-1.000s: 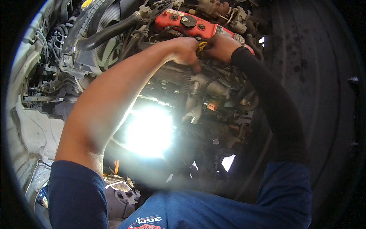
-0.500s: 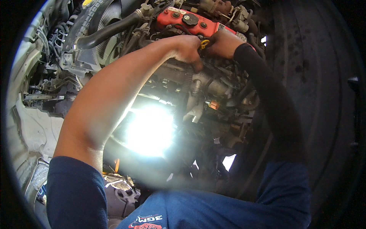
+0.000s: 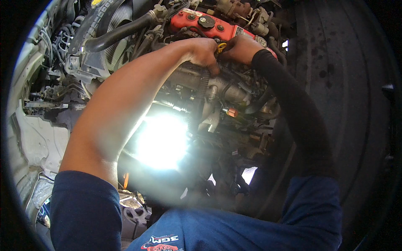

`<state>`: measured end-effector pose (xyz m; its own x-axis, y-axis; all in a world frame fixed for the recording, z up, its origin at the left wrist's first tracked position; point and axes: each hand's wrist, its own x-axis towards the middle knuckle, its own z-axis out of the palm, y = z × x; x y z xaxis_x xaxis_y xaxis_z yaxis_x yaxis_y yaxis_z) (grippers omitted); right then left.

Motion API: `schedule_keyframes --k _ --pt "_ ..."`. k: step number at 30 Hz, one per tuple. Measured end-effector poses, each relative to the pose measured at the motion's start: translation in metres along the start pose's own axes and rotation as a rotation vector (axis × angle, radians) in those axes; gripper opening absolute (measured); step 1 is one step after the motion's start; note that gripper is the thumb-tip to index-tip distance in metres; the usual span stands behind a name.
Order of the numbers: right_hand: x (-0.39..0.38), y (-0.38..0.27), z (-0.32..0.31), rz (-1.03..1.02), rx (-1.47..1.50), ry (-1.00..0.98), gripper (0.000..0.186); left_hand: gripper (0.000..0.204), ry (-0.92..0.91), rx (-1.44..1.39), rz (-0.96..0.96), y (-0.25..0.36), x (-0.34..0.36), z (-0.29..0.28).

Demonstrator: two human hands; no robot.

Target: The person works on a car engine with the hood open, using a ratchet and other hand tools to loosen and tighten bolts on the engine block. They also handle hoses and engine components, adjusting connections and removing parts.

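Note:
Both my arms reach into an engine bay, and my hands meet at the near side of the red valve cover (image 3: 232, 30) with its black oil cap (image 3: 206, 22). My left hand (image 3: 204, 53) has its fingers curled down among the engine parts, thumb pointing toward me. Beside it, my right hand (image 3: 242, 49) is closed, its fingertips turned down and hidden by the hand itself. A yellow dipstick ring (image 3: 221, 47) shows between the two hands. Whatever either hand grips is hidden.
A black radiator hose (image 3: 119, 35) runs at upper left, near the radiator fan shroud (image 3: 90, 54). Below my hands lie a corrugated conduit (image 3: 204, 90) and an orange connector (image 3: 231, 112). A bright work light (image 3: 162, 142) glares under my left arm. The dark panel (image 3: 331, 83) borders the right.
The whole view has shifted slightly, so the engine and my arms sit a little farther left. Both hands stay at the same spot by the yellow ring, with only small finger movement.

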<state>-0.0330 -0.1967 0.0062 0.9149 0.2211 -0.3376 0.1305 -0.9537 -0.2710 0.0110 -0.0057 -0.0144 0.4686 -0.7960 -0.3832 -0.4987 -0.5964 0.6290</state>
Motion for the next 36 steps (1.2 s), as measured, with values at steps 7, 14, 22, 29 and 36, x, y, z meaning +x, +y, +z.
schedule_keyframes --k 7,14,22,29,36 --pt "0.007 0.001 0.008 0.061 -0.046 0.021 0.046 0.052 0.012 0.0 -0.01 -0.001 -0.001 0.001" --pt "0.006 0.013 0.021 0.122 0.045 0.074 0.042 0.057 0.005 0.034 -0.012 0.0 0.0 0.0" --pt "-0.001 0.006 0.021 0.05 0.1 0.147 0.044 0.056 -0.003 0.027 -0.031 0.004 -0.002 -0.003" --pt "-0.003 0.003 -0.002 0.016 0.077 -0.052 0.042 0.057 -0.025 0.042 -0.039 0.005 -0.002 -0.003" --pt "0.013 0.011 0.007 -0.041 -0.129 0.005 0.041 0.056 -0.029 0.051 -0.074 0.004 -0.002 -0.001"
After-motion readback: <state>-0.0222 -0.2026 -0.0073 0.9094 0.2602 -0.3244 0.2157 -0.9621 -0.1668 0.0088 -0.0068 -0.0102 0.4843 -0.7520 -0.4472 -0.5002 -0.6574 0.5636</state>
